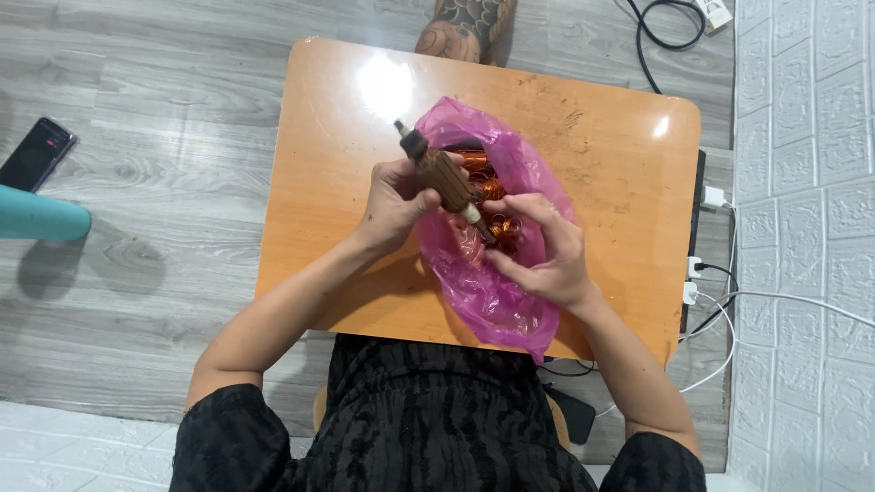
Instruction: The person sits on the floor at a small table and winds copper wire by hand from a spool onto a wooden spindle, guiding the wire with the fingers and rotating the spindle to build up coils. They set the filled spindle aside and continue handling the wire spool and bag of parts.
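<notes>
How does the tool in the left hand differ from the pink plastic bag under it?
The tool is brown, stiff and slender, with a narrow tip; the pink plastic bag is soft, crumpled and wide. The left hand lifts the tool, while the bag lies on the table with the right hand in it.

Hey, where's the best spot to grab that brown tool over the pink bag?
Probably the thick brown handle, from its left, where the left hand wraps it. It lies diagonally; the thin tip sits at the right hand.
</notes>
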